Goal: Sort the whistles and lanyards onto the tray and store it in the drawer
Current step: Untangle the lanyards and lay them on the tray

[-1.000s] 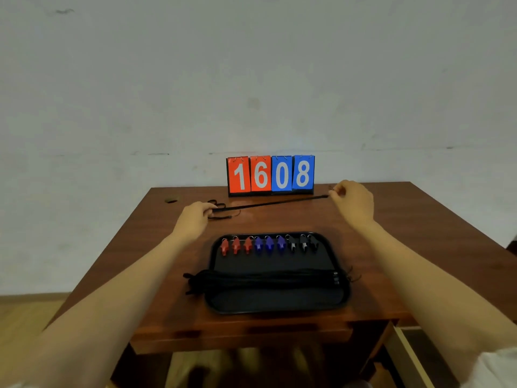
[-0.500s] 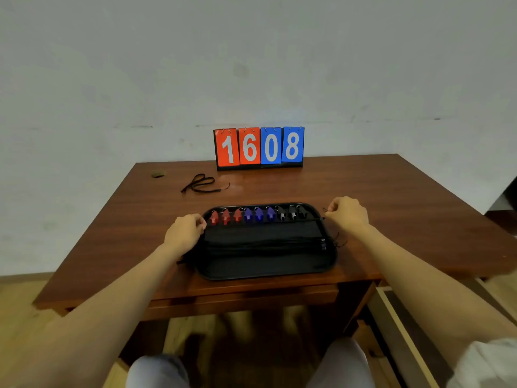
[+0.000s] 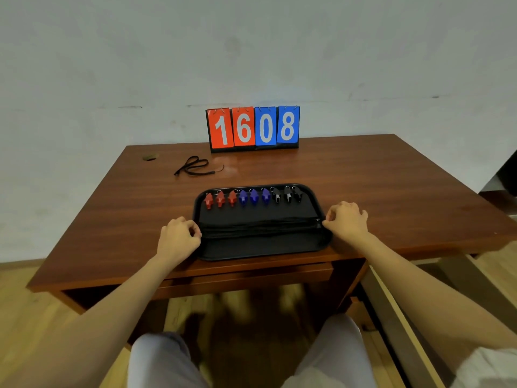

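Observation:
A black tray lies near the front edge of the wooden table. Along its far side stand three red whistles, three blue whistles and three black whistles in one row. A bundle of black lanyards stretches across the tray's middle. My left hand pinches the bundle's left end at the tray's left rim. My right hand pinches the right end at the right rim. One more black lanyard lies loose on the table, far left of the tray.
A flip scoreboard reading 1608 stands at the table's back edge against the wall. A small round cap sits at the back left corner. An open drawer juts out low on the right, beside my knees.
Both hands carried a stretched lanyard from the back of the table down onto the tray's bundle. The view has pulled back and tilted down.

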Demonstrator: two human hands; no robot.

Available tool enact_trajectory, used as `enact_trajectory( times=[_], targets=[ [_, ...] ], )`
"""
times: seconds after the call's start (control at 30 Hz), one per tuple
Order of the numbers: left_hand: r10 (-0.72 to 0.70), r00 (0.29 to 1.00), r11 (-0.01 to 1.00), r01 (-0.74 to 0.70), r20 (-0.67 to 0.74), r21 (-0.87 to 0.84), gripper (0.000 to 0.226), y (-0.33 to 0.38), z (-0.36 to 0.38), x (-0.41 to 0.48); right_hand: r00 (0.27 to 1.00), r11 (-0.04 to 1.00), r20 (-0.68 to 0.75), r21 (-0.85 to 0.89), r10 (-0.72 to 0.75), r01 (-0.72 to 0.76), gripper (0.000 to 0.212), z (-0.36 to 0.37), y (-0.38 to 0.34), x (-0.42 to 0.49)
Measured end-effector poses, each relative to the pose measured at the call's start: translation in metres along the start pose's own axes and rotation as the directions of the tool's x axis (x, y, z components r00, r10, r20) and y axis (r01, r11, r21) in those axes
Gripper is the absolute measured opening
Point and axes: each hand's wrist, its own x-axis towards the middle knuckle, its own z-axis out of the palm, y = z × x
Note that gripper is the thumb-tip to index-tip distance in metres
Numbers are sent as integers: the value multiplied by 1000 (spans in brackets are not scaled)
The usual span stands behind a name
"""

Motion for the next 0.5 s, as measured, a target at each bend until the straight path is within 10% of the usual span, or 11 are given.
enact_trajectory(
  times=[0.5],
  targets=[
    [96,985,994,-86,-141,75,30,2,19,-5,987,981,-98,139,-125,138,27,18,10,-4]
  ],
)
